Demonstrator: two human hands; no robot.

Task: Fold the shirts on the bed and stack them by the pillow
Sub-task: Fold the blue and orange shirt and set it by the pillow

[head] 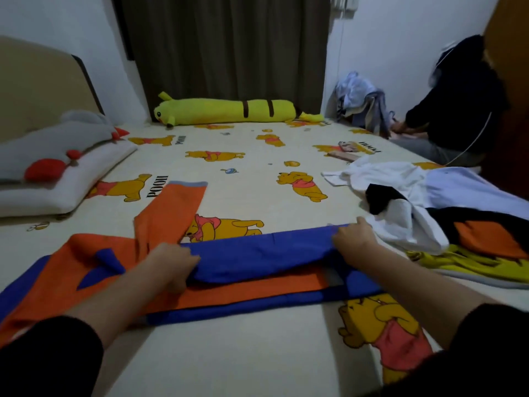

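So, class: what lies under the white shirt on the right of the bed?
Under the white shirt, a black and orange garment and a yellow one stick out. How far they reach beneath is covered.

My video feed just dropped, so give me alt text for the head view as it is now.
Both hands, left hand and right hand, grip the blue edge of an orange and blue shirt spread on the bed. More unfolded clothes lie to the right; a white pillow lies at the far left.

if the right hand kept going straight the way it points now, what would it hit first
Most likely the white shirt: the right hand, gripping the blue shirt, points up the bed with that pile just beyond its fingertips, though depth is unclear.
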